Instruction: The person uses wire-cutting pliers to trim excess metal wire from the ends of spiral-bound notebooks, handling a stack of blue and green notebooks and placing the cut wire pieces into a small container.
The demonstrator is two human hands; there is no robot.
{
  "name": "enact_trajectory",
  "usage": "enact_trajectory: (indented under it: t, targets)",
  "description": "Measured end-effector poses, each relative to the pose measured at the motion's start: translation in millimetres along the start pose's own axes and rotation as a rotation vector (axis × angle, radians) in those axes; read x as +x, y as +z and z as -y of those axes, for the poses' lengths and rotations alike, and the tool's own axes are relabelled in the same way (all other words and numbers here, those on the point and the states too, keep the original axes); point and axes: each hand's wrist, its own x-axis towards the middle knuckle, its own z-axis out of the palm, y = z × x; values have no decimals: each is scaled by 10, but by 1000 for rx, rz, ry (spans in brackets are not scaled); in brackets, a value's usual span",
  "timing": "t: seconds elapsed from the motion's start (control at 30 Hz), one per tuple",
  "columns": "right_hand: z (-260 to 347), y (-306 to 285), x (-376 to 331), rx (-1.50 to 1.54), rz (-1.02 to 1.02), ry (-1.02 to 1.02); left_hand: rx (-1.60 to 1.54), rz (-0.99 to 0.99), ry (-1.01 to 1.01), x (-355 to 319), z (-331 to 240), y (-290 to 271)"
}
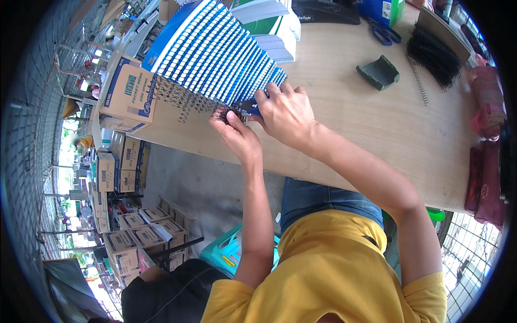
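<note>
A long slanted row of blue-and-white spiral notebooks (pixel 210 51) stands at the table's left side, with dark wire coils (pixel 186 99) trailing from their lower edge. At the row's near right end, my left hand (pixel 237 134) is closed, thumb and fingers pinching a bunch of the dark coil ends. My right hand (pixel 288 110) is wrapped round blue-handled pliers (pixel 254 111), right beside the left fingertips and against the last notebooks. The palm hides most of the tool, and its jaws are hard to make out among the wires.
Beyond lie stacked pads (pixel 274 27) and blue scissors (pixel 385 32). A dark curved block (pixel 379 72), one loose coil (pixel 419 81) and a heap of black coils (pixel 433 56) sit rightward. A carton (pixel 128 94) stands at left; a person in black (pixel 172 290) is close by below.
</note>
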Motion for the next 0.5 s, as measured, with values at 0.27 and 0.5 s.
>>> enact_trajectory:
  t: [0.27, 0.5]
  targets:
    - [-62, -30, -22, 34, 48, 16, 31, 38, 33, -2, 51, -72]
    - [-1, -74, -88, 13, -43, 16, 13, 56, 42, 31, 31, -147]
